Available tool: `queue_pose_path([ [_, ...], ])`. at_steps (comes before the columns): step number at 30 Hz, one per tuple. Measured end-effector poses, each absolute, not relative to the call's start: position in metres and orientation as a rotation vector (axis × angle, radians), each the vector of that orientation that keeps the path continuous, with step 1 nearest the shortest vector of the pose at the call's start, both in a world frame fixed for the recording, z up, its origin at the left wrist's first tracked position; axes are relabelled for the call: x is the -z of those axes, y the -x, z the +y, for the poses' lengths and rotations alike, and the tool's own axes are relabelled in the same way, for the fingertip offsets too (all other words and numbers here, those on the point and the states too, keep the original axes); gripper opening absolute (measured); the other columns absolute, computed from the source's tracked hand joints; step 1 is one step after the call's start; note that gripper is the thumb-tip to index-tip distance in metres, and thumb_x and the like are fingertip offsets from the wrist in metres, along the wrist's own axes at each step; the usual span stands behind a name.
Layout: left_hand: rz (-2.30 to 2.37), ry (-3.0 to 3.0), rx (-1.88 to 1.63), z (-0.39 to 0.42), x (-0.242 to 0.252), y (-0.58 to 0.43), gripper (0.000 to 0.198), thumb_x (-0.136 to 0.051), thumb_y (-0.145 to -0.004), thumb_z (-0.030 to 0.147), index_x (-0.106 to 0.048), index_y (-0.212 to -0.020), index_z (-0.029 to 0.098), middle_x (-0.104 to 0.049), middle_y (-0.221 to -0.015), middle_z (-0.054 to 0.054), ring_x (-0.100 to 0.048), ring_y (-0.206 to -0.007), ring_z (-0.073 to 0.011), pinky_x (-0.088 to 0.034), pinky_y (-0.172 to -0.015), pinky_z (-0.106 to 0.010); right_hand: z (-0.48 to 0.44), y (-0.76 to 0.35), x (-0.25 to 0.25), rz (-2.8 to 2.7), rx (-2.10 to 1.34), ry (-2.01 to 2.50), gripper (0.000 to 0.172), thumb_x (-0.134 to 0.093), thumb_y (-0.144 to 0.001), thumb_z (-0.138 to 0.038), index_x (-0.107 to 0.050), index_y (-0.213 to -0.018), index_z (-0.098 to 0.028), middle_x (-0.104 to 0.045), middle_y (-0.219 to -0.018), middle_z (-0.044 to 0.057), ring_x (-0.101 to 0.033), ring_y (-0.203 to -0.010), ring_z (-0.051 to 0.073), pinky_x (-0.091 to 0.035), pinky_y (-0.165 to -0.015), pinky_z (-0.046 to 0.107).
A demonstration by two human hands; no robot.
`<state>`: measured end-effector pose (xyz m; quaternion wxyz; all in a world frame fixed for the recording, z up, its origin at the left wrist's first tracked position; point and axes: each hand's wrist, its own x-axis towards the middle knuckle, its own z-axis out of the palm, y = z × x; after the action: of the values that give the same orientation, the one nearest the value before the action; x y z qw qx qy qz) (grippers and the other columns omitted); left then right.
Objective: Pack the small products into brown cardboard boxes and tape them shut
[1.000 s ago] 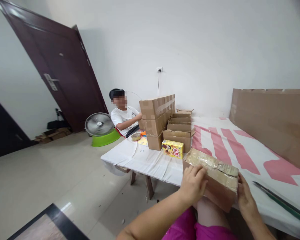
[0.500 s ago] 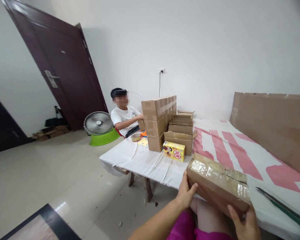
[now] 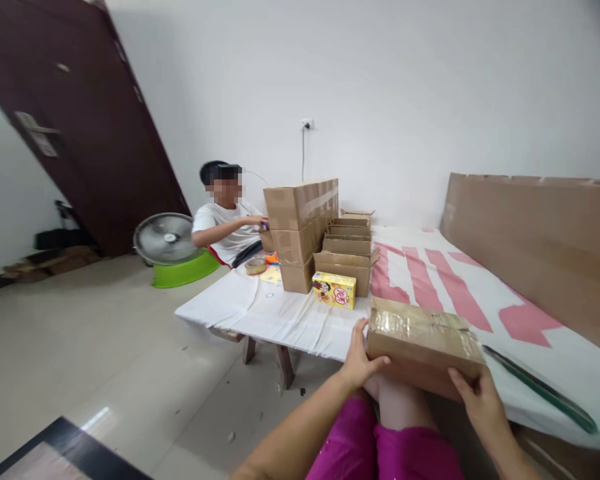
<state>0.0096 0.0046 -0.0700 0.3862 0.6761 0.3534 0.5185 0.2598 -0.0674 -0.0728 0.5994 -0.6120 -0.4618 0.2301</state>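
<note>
Brown cardboard box sealed with clear tape point(image 3: 423, 337) is what I am gripping, left hand point(image 3: 359, 363) and right hand point(image 3: 475, 400) both clamping its ends.

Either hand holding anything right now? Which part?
Yes, both: a taped cardboard box. The left hand grips its left end, and the right hand holds the near right corner from below.

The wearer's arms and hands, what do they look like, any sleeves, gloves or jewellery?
Both arms are bare from the frame's edge to the wrist, with no sleeve showing. The left hand and right hand wear no gloves, and no ring, watch or bracelet is visible. Bright magenta clothing covers the lap beneath them.
</note>
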Motion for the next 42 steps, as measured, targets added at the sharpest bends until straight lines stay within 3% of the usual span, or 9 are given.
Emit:
queue_pose_path([
  [3, 0.789, -1.713, -1.232, 0.01, 0.071, -0.011, 0.102, -0.073, -0.062, 0.058, -0.022, -0.142, 0.019, -0.038, -0.142, -0.015, -0.035, -0.132, -0.0329, -0.025, -0.112, -0.049, -0.069, -0.251, 0.07, -1.046, -0.496, 1.418, 0.066, -0.061, -0.067, -0.063, -0.048, -0.116, -0.02, -0.059, -0.116, 0.012, -0.053, -0.112, 0.029, -0.04, -0.099, 0.043],
  [9, 0.868, -1.729, -1.144, 0.013, 0.076, -0.009, 0.092, -0.069, -0.069, 0.053, -0.024, -0.142, 0.02, -0.047, -0.137, -0.015, -0.042, -0.128, -0.0331, -0.03, -0.108, -0.049, -0.065, -0.235, 0.09, -0.944, -0.374, 1.445, 0.079, -0.05, -0.073, -0.068, -0.041, -0.129, -0.013, -0.052, -0.128, 0.019, -0.046, -0.123, 0.031, -0.035, -0.105, 0.047],
  [20, 0.991, -1.845, -1.118, 0.021, 0.089, -0.009, 0.084, -0.065, -0.073, 0.053, -0.027, -0.14, 0.019, -0.045, -0.136, -0.015, -0.037, -0.132, -0.0338, -0.028, -0.109, -0.05, -0.057, -0.245, 0.087, -1.012, -0.452, 1.341, 0.071, -0.05, -0.079, -0.063, -0.04, -0.133, -0.018, -0.06, -0.122, 0.014, -0.054, -0.115, 0.025, -0.041, -0.101, 0.041],
  [27, 0.955, -1.924, -1.175, 0.017, 0.086, -0.01, 0.091, -0.066, -0.072, 0.051, -0.02, -0.144, 0.018, -0.038, -0.142, -0.017, -0.035, -0.134, -0.0332, -0.028, -0.109, -0.05, -0.056, -0.279, 0.063, -1.248, -0.404, 1.383, 0.058, -0.041, -0.085, -0.061, -0.051, -0.124, -0.019, -0.061, -0.121, 0.011, -0.053, -0.115, 0.025, -0.04, -0.1, 0.041],
  [30, 0.949, -1.908, -1.185, 0.016, 0.086, -0.01, 0.094, -0.068, -0.071, 0.05, -0.019, -0.144, 0.02, -0.037, -0.143, -0.016, -0.036, -0.133, -0.0325, -0.03, -0.109, -0.05, -0.057, -0.328, 0.044, -1.36, -0.15, 1.579, 0.056, -0.032, -0.089, -0.056, -0.054, -0.122, -0.017, -0.059, -0.124, 0.013, -0.052, -0.116, 0.025, -0.038, -0.1, 0.043],
  [33, 0.947, -1.875, -1.176, 0.014, 0.084, -0.011, 0.1, -0.069, -0.07, 0.051, -0.012, -0.145, 0.021, -0.033, -0.144, -0.018, -0.036, -0.133, -0.0328, -0.032, -0.107, -0.051, -0.057, -0.379, 0.032, -1.503, 0.098, 2.037, 0.048, -0.048, -0.084, -0.046, -0.058, -0.12, -0.016, -0.06, -0.122, 0.015, -0.049, -0.116, 0.03, -0.034, -0.1, 0.046],
  [36, 0.924, -1.868, -1.302, 0.01, 0.071, -0.009, 0.099, -0.065, -0.073, 0.055, -0.006, -0.146, 0.023, -0.024, -0.148, -0.019, -0.034, -0.134, -0.033, -0.035, -0.104, -0.051, -0.059, -0.407, 0.034, -1.604, 0.102, 2.404, 0.043, -0.057, -0.078, -0.035, -0.062, -0.117, -0.015, -0.062, -0.115, 0.018, -0.052, -0.109, 0.033, -0.039, -0.091, 0.045],
  [39, 0.867, -2.022, -1.53, 0.006, 0.049, -0.007, 0.089, -0.062, -0.076, 0.054, -0.013, -0.145, 0.026, -0.019, -0.149, -0.017, -0.028, -0.137, -0.0332, -0.034, -0.104, -0.052, -0.065, -0.408, 0.039, -1.658, 0.08, 2.428, 0.033, -0.056, -0.079, -0.026, -0.066, -0.108, -0.016, -0.066, -0.105, 0.016, -0.057, -0.099, 0.03, -0.042, -0.084, 0.04],
  [42, 0.821, -2.192, -1.579, 0.006, 0.033, -0.009, 0.061, -0.058, -0.082, 0.048, -0.036, -0.135, 0.026, -0.022, -0.148, -0.014, -0.025, -0.138, -0.0318, -0.031, -0.107, -0.053, -0.067, -0.402, 0.033, -1.68, 0.136, 2.381, 0.03, -0.054, -0.08, -0.023, -0.065, -0.107, -0.015, -0.064, -0.102, 0.014, -0.059, -0.093, 0.025, -0.044, -0.081, 0.035],
])
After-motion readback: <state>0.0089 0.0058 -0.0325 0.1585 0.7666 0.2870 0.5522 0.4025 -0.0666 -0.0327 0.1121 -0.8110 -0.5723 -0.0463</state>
